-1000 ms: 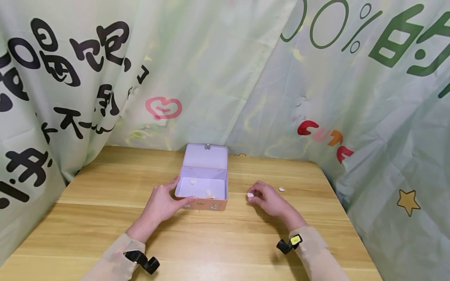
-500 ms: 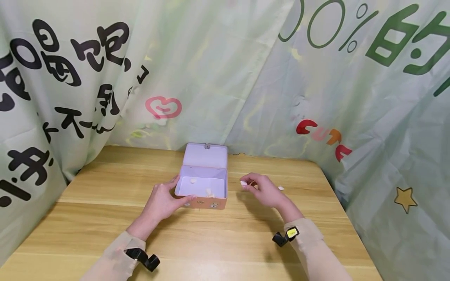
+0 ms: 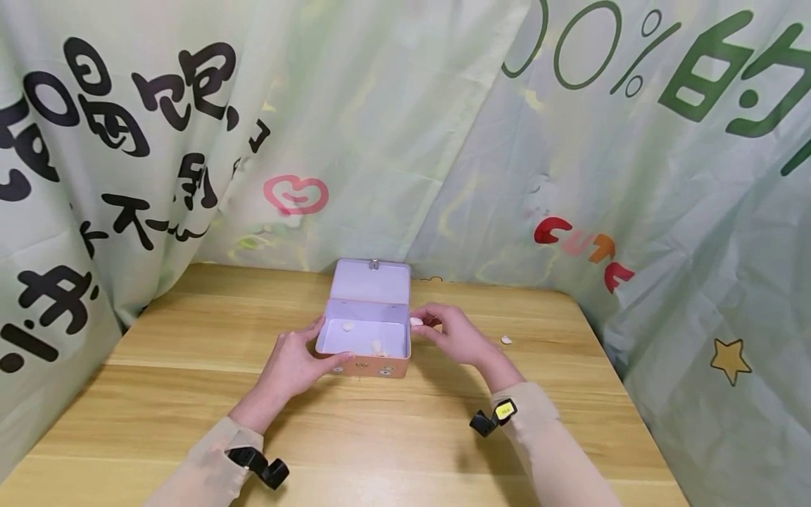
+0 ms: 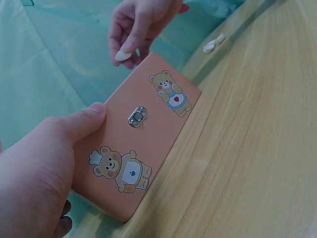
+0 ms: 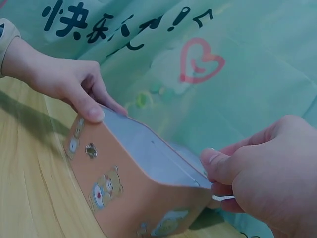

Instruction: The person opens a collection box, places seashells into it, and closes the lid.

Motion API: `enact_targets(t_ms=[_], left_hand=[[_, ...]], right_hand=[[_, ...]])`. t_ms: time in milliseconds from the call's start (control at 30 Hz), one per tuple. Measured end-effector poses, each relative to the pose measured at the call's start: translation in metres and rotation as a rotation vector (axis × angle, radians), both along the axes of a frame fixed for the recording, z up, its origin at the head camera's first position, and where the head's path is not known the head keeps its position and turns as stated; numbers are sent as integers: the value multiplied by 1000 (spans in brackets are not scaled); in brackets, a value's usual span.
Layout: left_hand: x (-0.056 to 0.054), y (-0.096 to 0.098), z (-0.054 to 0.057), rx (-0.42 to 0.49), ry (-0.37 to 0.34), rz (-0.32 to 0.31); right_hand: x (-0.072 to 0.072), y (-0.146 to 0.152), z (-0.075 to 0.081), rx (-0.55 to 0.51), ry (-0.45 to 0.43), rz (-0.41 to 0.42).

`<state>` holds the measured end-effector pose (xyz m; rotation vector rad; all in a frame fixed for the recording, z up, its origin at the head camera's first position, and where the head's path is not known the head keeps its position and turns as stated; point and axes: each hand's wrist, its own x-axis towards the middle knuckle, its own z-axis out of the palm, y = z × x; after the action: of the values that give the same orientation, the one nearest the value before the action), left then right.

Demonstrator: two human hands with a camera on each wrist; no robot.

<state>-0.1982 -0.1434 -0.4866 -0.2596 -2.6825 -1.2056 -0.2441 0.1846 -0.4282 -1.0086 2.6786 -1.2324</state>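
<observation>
A small orange tin box [image 3: 363, 365] with a lilac inside stands on the table, its hinged lid [image 3: 370, 283] raised at the back. My left hand [image 3: 294, 360] grips the box's left side, thumb over the front rim; printed bears and a metal clasp [image 4: 137, 117] show on the front in the left wrist view. My right hand [image 3: 451, 334] pinches a small white shell-like piece [image 4: 123, 55] between thumb and fingers, right at the box's right rim. Inside the box lie a pale round piece [image 3: 348, 327] and some pale bits [image 3: 377, 348] near the front.
Another small whitish piece [image 3: 506, 340] lies on the wooden table [image 3: 393, 451], right of my right hand. A printed curtain [image 3: 380, 141] hangs behind the table and along both sides. Each sleeve carries a black wrist camera [image 3: 483, 423].
My right hand has moved left and a little away from me, carrying the white shell-like piece from the table to the box's right rim. My left hand keeps its grip on the box.
</observation>
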Motion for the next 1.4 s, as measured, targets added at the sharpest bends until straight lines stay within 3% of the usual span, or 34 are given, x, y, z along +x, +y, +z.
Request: enact_targets(t_ms=[233,600,867,1400], left_hand=[[1,0,1,-6,-23,8],[-2,1,0,-32,13,2],[0,0,1,-28,9,6],[0,-1,0,-20,20,2]], right_hand=[[-6,-20,0,8,-18,1],[-11,-43,-2,-33,-1,43],[-15,-57,-3,-3,-25,47],[-24,-75,-20,12,-25,48]])
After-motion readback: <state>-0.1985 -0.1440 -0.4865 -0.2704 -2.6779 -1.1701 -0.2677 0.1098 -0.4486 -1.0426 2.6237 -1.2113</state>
